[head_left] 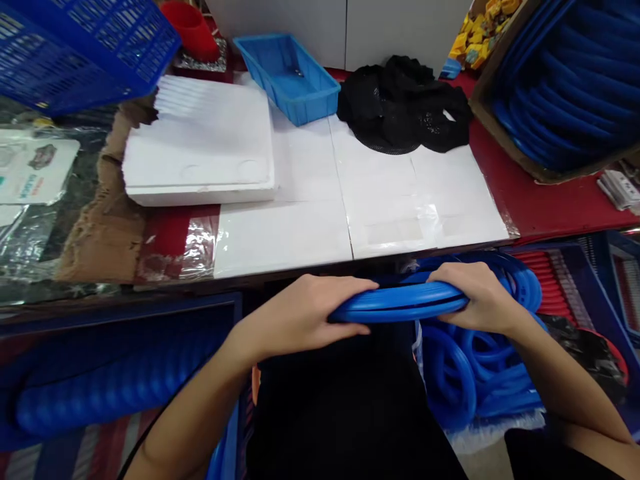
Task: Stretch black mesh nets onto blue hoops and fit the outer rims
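Below the table [525, 213] edge, over the lap, both hands hold one stack of blue rings [400, 301], seen edge-on and lying roughly level. Left hand [305, 313] closed on the stack's left end, thumb on top, fingers curled beneath. Right hand [480, 297] closed on the right end, fingers wrapped over the top rim. Neither palm is open; both grips look firm, though how many rings sit in the stack cannot be told.

More loose rings [470, 373] lie heaped in clear plastic just below the right hand, beside the table's near right corner. A box [565, 87] packed with the same rings stands at the table's far right. On the tabletop: white sheet [350, 200] in the middle, foam slab [200, 147] to the left, small blue tray [287, 77] at the back, black netting [405, 103] beside the tray.

Handling judgement: the rings look flexible, so the stack would likely fan or slip if squeezed from one side only. Even pressure from both ends, rims kept flush, stack kept level. Thumbs on top should stop the upper ring sliding off. Keep clear of the table edge, which sits just above the knuckles.
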